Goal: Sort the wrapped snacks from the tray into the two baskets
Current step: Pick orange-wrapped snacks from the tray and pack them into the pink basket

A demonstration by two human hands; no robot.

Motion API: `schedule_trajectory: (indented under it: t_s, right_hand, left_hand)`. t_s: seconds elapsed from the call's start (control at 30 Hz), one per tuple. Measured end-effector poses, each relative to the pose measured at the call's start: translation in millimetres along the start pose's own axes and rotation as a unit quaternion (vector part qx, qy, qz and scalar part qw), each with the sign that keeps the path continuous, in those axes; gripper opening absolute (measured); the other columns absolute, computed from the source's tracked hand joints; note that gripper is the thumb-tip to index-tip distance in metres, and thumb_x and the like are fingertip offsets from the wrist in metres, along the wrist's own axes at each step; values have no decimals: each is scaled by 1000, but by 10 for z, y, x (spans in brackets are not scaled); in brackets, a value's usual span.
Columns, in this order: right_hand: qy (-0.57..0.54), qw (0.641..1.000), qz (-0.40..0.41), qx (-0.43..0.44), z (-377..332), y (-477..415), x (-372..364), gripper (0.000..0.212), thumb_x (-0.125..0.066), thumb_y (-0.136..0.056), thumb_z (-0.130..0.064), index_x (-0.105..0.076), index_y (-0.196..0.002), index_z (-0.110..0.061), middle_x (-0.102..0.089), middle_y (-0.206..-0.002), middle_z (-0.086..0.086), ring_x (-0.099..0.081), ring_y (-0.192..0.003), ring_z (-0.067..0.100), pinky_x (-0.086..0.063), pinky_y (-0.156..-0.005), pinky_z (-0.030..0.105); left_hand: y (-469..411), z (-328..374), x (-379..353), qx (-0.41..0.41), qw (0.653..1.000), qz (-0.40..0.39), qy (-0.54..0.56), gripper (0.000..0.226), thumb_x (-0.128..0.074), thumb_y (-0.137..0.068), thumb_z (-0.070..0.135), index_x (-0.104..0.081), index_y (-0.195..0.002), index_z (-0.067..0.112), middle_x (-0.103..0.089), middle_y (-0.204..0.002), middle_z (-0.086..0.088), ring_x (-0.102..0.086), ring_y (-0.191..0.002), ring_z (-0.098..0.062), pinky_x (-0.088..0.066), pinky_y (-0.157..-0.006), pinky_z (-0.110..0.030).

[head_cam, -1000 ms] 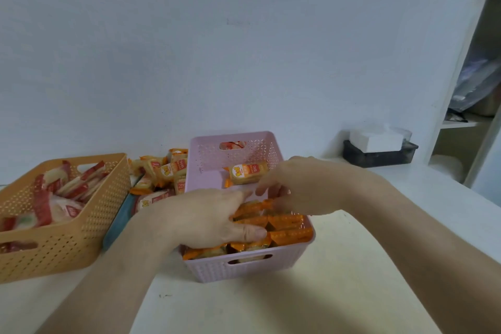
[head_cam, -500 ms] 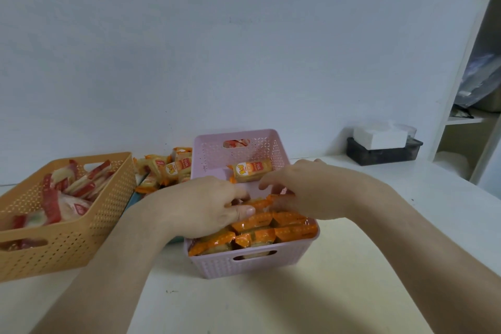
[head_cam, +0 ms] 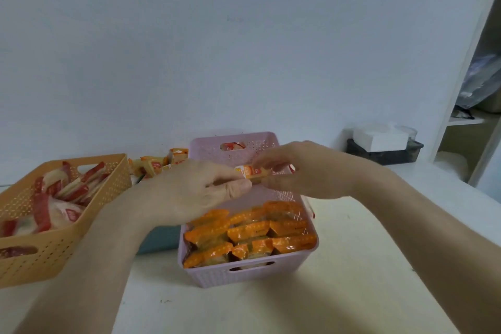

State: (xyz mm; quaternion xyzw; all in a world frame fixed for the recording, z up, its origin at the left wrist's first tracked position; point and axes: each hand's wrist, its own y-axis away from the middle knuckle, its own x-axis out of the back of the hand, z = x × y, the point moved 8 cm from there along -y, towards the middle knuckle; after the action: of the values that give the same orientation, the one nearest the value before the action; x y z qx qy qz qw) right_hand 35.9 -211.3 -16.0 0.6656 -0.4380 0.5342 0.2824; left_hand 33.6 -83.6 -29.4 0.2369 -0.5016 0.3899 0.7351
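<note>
Head view: left hand (head_cam: 195,192) and right hand (head_cam: 306,171) each have the grip pinching 1 end of the same orange snack pack (head_cam: 253,171), right above the pink basket (head_cam: 244,278) mid table (head_cam: 352,266). Orange basket (head_cam: 54,260) at the left edge holds red-white packs (head_cam: 67,198).

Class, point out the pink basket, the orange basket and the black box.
pink basket (head_cam: 203,276): head view, front wall.
orange basket (head_cam: 32,268): head view, front wall.
black box (head_cam: 379,156): head view, front side.

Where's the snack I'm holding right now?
Head view, centre: the wrapped snack is pinched between the left hand and right hand, above the far half of the pink basket.
</note>
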Motion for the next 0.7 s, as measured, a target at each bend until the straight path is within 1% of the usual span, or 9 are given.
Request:
schedule_trajectory:
  t_s: [0.07, 0.13, 0.2, 0.27, 0.33, 0.43, 0.53, 0.6, 0.7]
  right_hand:
    - [63, 998, 7, -10, 66, -162, 26, 45, -54, -92, -50, -54, -132, -31, -59, -131, -6, -56, -114, 13, -45, -92, 28]
    - [140, 990, 1, -12, 71, -364, 9, 46, -55, -93, -45, -49, -135, -29, -56, -136, -3, -53, -119, 18, -45, -94, 33]
    - [217, 976, -15, -2, 34, -563, -80, 44, -55, -93, -41, -49, -134, -26, -57, -133, -1, -54, -118, 22, -47, -93, 38]
    - [274, 961, -42, 5, 14, -716, -213, 40, -54, -93, -39, -51, -128, -21, -60, -126, 3, -59, -111, 26, -50, -86, 39]
    - [306, 950, -66, -1, 42, -849, -345, 36, -57, -91, -23, -52, -126, -17, -61, -123, 7, -60, -108, 28, -52, -83, 39]
    - [313, 943, -113, -34, 132, -962, -520, 44, -65, -84, -10, -55, -127, -14, -61, -126, 10, -59, -113, 31, -51, -88, 41]
    - [315, 947, -52, -14, 106, -1055, -502, 34, -60, -89, -19, -53, -122, -16, -62, -124, 11, -59, -114, 32, -51, -84, 40]
    - [290, 956, -46, 0, 81, -1061, -514, 33, -51, -93, -28, -51, -122, -14, -60, -125, 13, -57, -115, 32, -47, -83, 39]
    - [238, 970, -58, 3, 91, -1047, -570, 42, -51, -91, -46, -51, -117, -13, -61, -121, 12, -57, -107, 31, -42, -79, 35]
  left_hand:
    - [14, -61, 206, -1, 996, 90, -1, 32, -47, -93, 49, -66, -116, 39, -66, -109, 23, -57, -96, 11, -42, -79, -8]
    - [-1, -103, 325, -5, 988, 154, -22, 23, -54, -95, 35, -67, -114, 38, -65, -109, 23, -55, -94, 12, -39, -77, -5]
    - [-40, -161, 329, 7, 983, 177, -46, 23, -56, -95, 26, -70, -111, 35, -65, -105, 21, -55, -90, 6, -36, -73, -5]
    - [-66, -246, 332, 20, 976, 204, -75, 22, -58, -94, 23, -72, -108, 32, -65, -100, 18, -54, -87, 1, -34, -70, -6]
    - [-64, -369, 382, 30, 966, 240, -94, 20, -59, -93, 24, -72, -103, 34, -61, -92, 19, -53, -84, -1, -32, -67, -8]
    - [-7, -621, 493, 62, 953, 295, -38, 16, -58, -93, 27, -68, -97, 39, -57, -86, 19, -52, -77, 1, -33, -64, -12]
    - [103, -994, 576, 126, 932, 336, 41, 17, -56, -94, 23, -68, -94, 36, -63, -89, 17, -55, -79, 3, -38, -65, -14]
    - [127, -1218, 517, 161, 939, 299, 57, 17, -57, -93, 22, -70, -94, 32, -66, -90, 14, -58, -84, 0, -42, -68, -17]
    - [139, -1305, 464, 170, 948, 262, 59, 18, -56, -94, 19, -72, -96, 29, -65, -88, 15, -60, -87, -3, -40, -67, -14]
